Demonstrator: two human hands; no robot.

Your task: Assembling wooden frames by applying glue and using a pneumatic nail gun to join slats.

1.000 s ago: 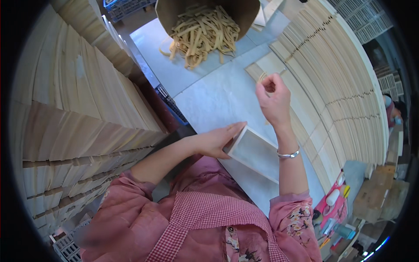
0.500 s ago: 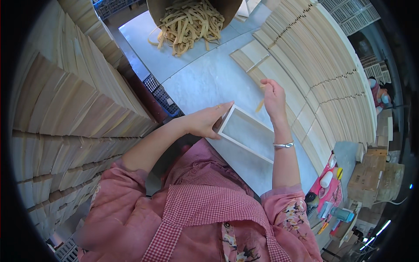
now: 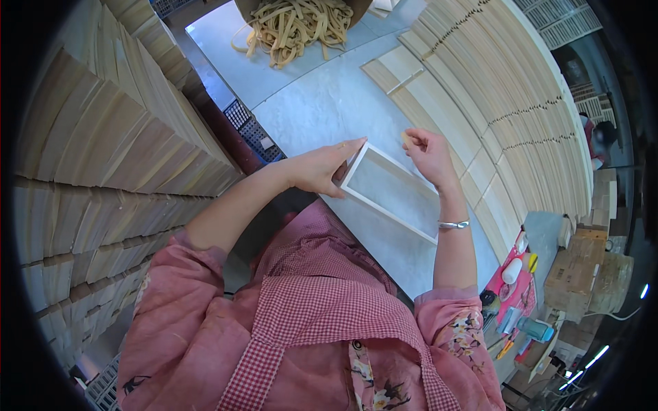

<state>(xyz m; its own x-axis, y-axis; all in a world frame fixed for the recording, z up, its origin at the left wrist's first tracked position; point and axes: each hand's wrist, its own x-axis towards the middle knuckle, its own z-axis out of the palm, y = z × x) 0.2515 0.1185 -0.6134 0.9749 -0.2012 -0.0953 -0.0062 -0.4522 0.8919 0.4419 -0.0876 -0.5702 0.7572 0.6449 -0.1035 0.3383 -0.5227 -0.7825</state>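
Observation:
My left hand [image 3: 319,171] grips the left end of a pale rectangular wooden frame [image 3: 389,215], its thumb and fingers spread across the short side. The frame rests tilted on the pale tabletop [image 3: 308,116], and the surface shows through its open middle. Just beyond the far long side, my right hand [image 3: 430,157] is raised with its fingers pinched together. A bit of a beige band [image 3: 406,140] shows at its fingertips; the rest of it is hidden. The frame's right end is partly covered by my right wrist.
A tipped container [image 3: 360,9] spills a heap of flat beige bands [image 3: 298,31] at the back. Long rows of stacked wooden pieces [image 3: 507,89] line the right side. Tall wood stacks [image 3: 89,130] rise at my left. Tools and a white spool [image 3: 511,271] lie at lower right.
My right hand has turned and lowered slightly; the band that hung below it now shows only at the fingertips. My left hand still holds the frame.

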